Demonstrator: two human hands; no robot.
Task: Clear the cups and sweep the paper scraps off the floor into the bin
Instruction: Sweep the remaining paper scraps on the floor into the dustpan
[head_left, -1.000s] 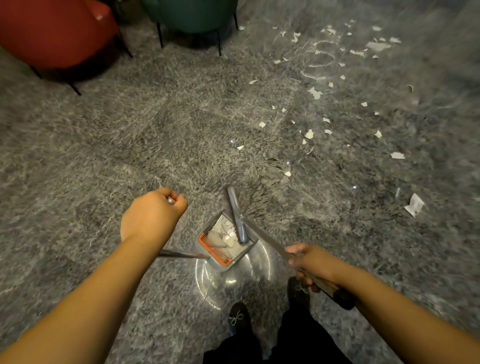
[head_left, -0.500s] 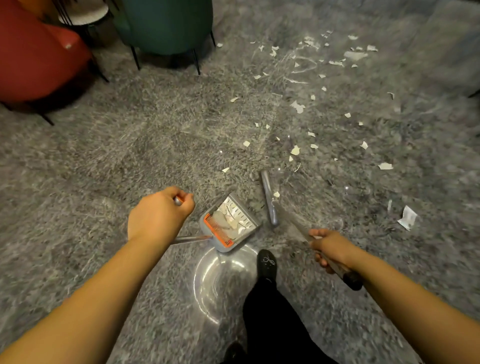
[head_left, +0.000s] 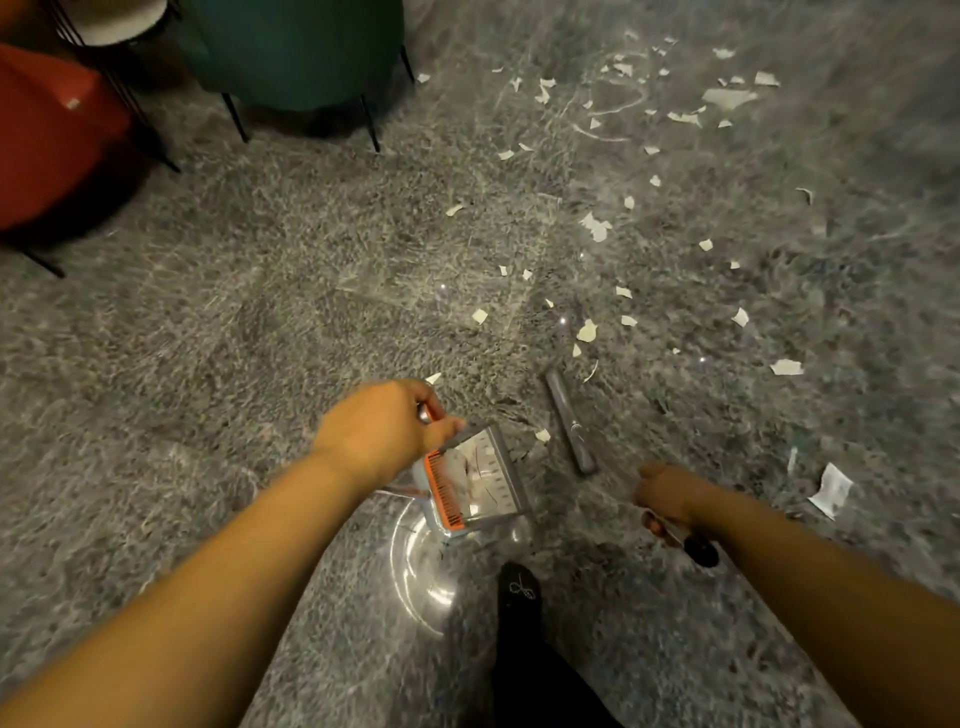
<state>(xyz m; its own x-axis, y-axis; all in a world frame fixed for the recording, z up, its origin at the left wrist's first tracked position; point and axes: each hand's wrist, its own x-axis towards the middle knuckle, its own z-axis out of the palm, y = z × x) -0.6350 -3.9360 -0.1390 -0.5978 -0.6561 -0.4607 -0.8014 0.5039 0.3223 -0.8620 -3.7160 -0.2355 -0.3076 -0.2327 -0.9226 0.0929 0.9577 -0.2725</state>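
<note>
Foot: a dark shoe (head_left: 517, 590) stands at lower centre on the grey carpet (head_left: 260, 338).
Dustpan: the grey dustpan (head_left: 475, 475) with an orange comb edge sits just left of centre, tilted; pale paper bits lie inside it.
Left hand: the left hand (head_left: 382, 428) has its fingers clamped round the dustpan's thin metal handle.
Right hand: the right hand (head_left: 670, 496), at lower right, has its fingers curled round the broom handle (head_left: 685, 540).
Broom head: the grey broom head (head_left: 570, 420) rests on the carpet just right of the dustpan.
Paper scraps: the paper scraps (head_left: 587, 330) are scattered over the carpet from centre to upper right.
Chairs: a red chair (head_left: 52, 140) and a green chair (head_left: 296, 52) stand at upper left.
Change: since half a second ago the broom head lies farther from the dustpan; both grips are unchanged.
</note>
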